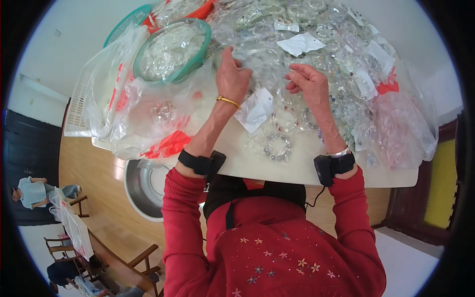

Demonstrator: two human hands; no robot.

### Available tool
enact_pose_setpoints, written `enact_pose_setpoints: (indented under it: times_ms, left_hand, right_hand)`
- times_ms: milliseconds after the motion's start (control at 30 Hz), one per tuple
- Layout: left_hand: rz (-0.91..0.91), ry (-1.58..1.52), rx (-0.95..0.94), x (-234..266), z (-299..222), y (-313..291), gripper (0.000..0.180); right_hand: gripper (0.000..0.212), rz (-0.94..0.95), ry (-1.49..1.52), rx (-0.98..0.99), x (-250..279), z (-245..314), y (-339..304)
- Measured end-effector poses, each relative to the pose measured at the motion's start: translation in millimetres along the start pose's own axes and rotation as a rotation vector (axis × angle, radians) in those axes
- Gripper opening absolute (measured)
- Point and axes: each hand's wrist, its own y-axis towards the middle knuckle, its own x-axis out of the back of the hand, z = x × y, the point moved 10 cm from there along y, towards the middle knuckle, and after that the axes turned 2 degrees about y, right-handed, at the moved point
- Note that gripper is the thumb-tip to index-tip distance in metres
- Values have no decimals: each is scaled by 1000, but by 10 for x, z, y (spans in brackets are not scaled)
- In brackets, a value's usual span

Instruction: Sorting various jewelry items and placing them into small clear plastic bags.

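Note:
My left hand [232,78] is above the near side of a heap of clear-bagged beaded bracelets [316,54]. Its fingers are curled and closed, with the thumb pointing away from me. To its right my right hand [309,85] has thumb and forefinger pinched together. Clear film seems to lie between the hands, but glare hides whether either one grips it. Below them a white paper sheet [255,111] lies tilted on the table. Nearer to me is a bagged beaded bracelet [267,149], with another bracelet [285,123] just beyond it.
On the left stand a green basket [208,42] of clear packets, a red basket [203,11] and a white crate [79,111]. Plastic bags [153,109] lie near them, more [401,123] at right. A metal basin [133,190] sits below the table [316,171]. Other people are at far left.

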Motion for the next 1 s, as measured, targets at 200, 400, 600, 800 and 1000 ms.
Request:
enact_pose_setpoints:
  times_ms: [200, 400, 600, 800, 1000]
  left_hand:
    - [352, -789, 330, -560, -120, -44, 43]
    - [452, -945, 409, -595, -194, -130, 20]
    - [482, -1071, 479, -626, -133, -201, 16]
    - [528, -1204, 578, -718, -74, -306, 15]
    - [530, -1057, 593, -707, -169, -515, 12]
  right_hand:
    - [32, -2, 154, 26, 34, 140, -16]
    - [29, 116, 264, -21, -19, 180, -35]
    - [27, 114, 292, 6, -36, 208, -61]
    - [23, 123, 327, 4, -54, 203, -76]
    - [18, 22, 214, -22, 64, 122, -29]
